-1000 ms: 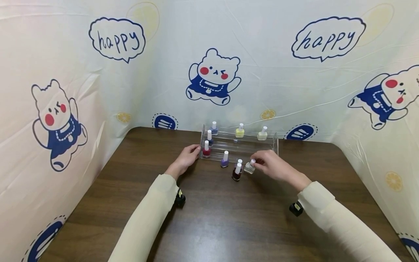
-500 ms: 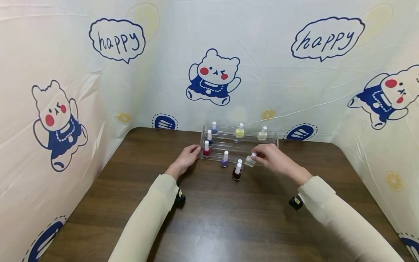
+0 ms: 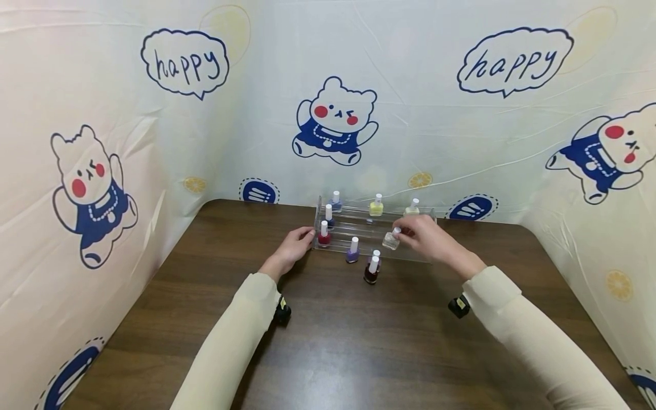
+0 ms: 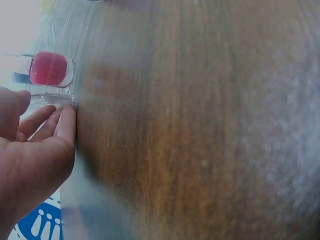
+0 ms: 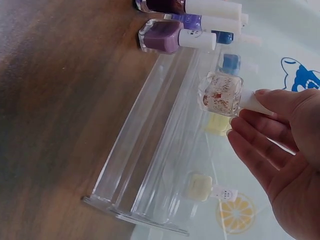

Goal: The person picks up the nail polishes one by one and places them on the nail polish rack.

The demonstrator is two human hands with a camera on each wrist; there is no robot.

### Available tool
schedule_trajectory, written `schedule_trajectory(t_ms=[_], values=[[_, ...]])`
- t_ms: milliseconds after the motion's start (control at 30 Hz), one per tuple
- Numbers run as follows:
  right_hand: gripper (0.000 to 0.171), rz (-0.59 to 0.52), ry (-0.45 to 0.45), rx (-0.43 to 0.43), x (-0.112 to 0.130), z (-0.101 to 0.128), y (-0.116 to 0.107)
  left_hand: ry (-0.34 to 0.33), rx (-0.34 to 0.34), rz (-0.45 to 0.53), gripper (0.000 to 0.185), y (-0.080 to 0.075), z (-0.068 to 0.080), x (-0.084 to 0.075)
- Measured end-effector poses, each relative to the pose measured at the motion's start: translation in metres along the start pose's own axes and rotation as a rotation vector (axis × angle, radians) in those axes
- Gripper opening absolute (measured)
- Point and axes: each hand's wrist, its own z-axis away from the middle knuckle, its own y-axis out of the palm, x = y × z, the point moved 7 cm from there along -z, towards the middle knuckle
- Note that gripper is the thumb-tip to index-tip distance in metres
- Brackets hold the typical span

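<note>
Glitter bottle (image 3: 391,240) is pinched by its cap in your right hand (image 3: 421,236), tilted, right of the frame's centre. The step seems to be its placing on the clear rack (image 5: 132,217); next move probably calls for level lowering. Your left hand (image 3: 293,246), fingers extended, touches the rack's left end. You have nine bottles: one held, five bottles (image 3: 324,238) on one rack, three bottles (image 3: 371,274) on the tabletop (image 3: 328,341).

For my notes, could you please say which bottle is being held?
The clear bottle with reddish flecks, pinched by its cap in the right hand; the others stand on the rack or table.
</note>
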Motion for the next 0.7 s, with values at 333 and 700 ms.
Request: schedule_trajectory(t_ms=[333, 700], values=[[0.013, 0.011, 0.006, -0.001, -0.003, -0.009, 0.0, 0.003, -0.002, -0.003, 0.049, 0.0, 0.0, 0.0], [0.011, -0.009, 0.042, -0.024, -0.008, -0.015, 0.0, 0.001, 0.001, -0.007, 0.049, 0.0, 0.0, 0.0]])
